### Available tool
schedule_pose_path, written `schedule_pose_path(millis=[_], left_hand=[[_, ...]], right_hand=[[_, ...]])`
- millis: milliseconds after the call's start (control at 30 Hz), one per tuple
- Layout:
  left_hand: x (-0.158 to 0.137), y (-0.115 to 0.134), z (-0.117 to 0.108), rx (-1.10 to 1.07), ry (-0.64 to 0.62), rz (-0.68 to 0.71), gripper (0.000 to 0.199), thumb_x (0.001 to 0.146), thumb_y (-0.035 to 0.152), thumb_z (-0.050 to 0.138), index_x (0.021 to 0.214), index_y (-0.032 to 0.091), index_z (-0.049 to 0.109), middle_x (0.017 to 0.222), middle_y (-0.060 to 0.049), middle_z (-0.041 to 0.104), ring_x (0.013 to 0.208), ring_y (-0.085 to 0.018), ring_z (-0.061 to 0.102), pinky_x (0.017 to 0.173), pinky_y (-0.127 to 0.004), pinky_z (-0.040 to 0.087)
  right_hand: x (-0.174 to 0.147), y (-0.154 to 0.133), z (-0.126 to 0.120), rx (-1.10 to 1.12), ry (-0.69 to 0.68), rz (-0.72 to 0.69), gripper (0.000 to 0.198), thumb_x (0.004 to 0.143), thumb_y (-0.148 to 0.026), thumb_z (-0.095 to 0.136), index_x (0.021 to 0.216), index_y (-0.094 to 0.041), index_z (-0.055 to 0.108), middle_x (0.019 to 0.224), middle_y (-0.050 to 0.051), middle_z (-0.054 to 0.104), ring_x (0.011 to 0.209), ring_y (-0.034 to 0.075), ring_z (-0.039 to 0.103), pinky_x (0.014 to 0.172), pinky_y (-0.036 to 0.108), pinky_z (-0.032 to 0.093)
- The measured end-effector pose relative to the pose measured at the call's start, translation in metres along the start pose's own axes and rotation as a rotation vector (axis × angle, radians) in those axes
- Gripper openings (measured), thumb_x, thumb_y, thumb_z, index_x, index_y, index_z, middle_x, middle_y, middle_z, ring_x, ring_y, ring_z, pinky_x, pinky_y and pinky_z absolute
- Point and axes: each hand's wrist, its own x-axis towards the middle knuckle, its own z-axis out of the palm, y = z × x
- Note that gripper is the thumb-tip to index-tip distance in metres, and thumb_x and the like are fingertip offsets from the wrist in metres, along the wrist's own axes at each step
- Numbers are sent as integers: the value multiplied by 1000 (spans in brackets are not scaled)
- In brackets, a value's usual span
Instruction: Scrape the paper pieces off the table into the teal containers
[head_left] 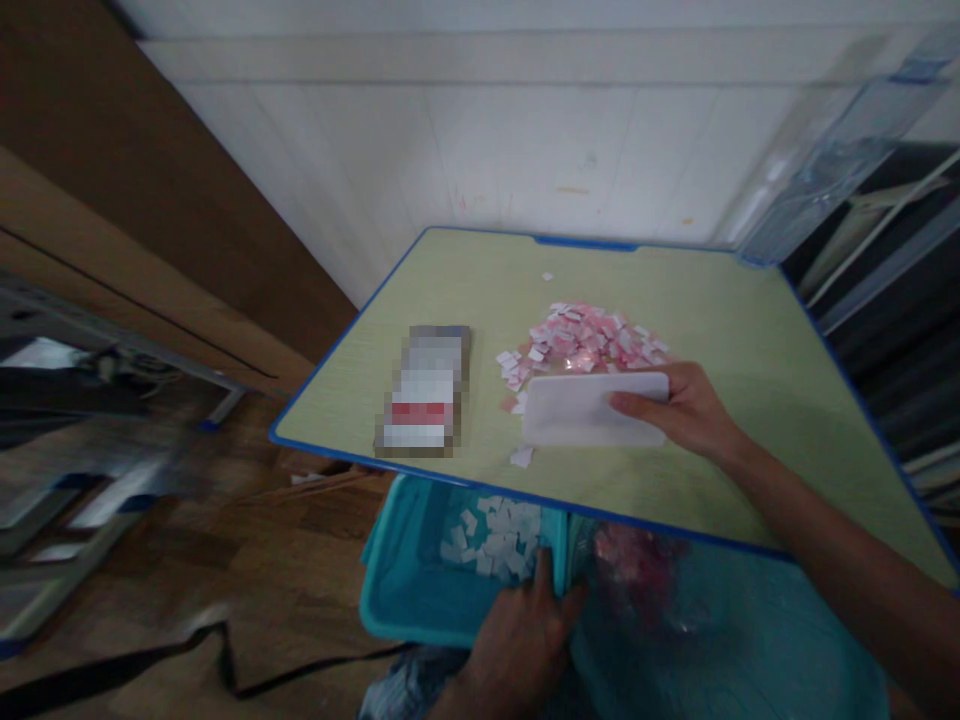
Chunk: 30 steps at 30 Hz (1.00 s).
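Note:
My right hand (686, 405) grips the right end of a white rectangular plastic piece (581, 410), thumb on its near face. It is held on edge just in front of a heap of small pink and white paper-like squares (592, 335) on the pale green table (750, 370). One loose white square (523, 457) lies near the table's front edge. My left hand (521, 630) is down at the right rim of a teal basin (409, 600), fingers closed around that rim. Several white squares (499, 535) lie inside the basin.
A phone-like object (425, 390), blurred by pixels, lies on the table's left side. A second teal container (787, 640) holds a clear bag with reddish contents (641, 565). A clear plastic bottle (817, 190) stands at the back right corner. A black strap (225, 650) crosses lower left.

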Motion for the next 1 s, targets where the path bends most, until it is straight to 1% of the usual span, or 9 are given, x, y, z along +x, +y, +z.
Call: schedule_pose_path(millis=[100, 300, 367, 467, 533, 633, 833, 900, 1000], left_hand=[[0, 0, -1, 8, -9, 1, 51, 81, 16, 41, 129, 29, 33, 127, -22, 37, 75, -25, 62, 62, -39, 49], [0, 0, 1, 3, 6, 11, 49, 82, 16, 40, 128, 29, 34, 128, -23, 36, 73, -26, 62, 59, -40, 50], [0, 0, 0, 7, -1, 15, 49, 82, 17, 39, 129, 29, 33, 128, -24, 35, 74, -26, 62, 59, -40, 50], [0, 0, -1, 14, -11, 6, 49, 82, 17, 40, 129, 29, 33, 128, -24, 34, 75, -25, 62, 61, -40, 50], [0, 0, -2, 12, -11, 8, 48, 82, 16, 40, 128, 29, 34, 128, -23, 35, 74, -25, 62, 60, -40, 50], [0, 0, -2, 9, -2, 18, 49, 81, 15, 40, 128, 28, 34, 127, -23, 36, 73, -26, 62, 60, -40, 50], [0, 0, 2, 16, 34, 5, 49, 81, 16, 41, 127, 30, 36, 124, -21, 41, 72, -27, 63, 57, -41, 51], [0, 0, 4, 18, 39, 10, 51, 81, 16, 41, 129, 29, 34, 123, -22, 42, 72, -27, 63, 57, -41, 51], [1, -1, 5, 21, 43, 18, 51, 81, 15, 41, 130, 29, 33, 126, -24, 39, 72, -27, 63, 57, -41, 51]], right_hand=[[-2, -3, 4, -30, -28, -32, 27, 68, -39, 62, 64, -13, 66, 47, -2, 49, 40, 6, 40, 35, 16, 28], [-3, -3, -1, -43, 24, 9, 30, 68, -42, 61, 64, -13, 67, 53, 1, 57, 43, 8, 47, 36, 18, 33], [-3, -3, -4, -59, 41, -10, 28, 69, -41, 61, 66, -14, 67, 52, 0, 57, 43, 9, 47, 37, 18, 33], [-2, -4, -6, -104, 110, -55, 26, 70, -39, 60, 66, -15, 67, 50, -1, 54, 43, 8, 45, 37, 19, 31], [-3, -5, -6, -114, 130, -58, 26, 71, -40, 59, 65, -15, 66, 49, -1, 52, 43, 8, 43, 37, 19, 30], [-3, -6, -2, -75, 74, -37, 28, 70, -41, 59, 64, -14, 65, 50, -1, 51, 42, 8, 42, 37, 19, 30], [-3, -10, 12, -104, -169, -60, 32, 68, -39, 61, 50, -13, 53, 43, -5, 38, 39, 4, 33, 35, 17, 23], [-4, -8, 14, -83, -172, -53, 33, 69, -40, 60, 51, -13, 53, 44, -4, 39, 40, 4, 34, 36, 17, 24], [-4, -4, 14, 7, -92, -3, 30, 70, -42, 58, 62, -13, 60, 51, -2, 49, 43, 6, 41, 37, 17, 29]])
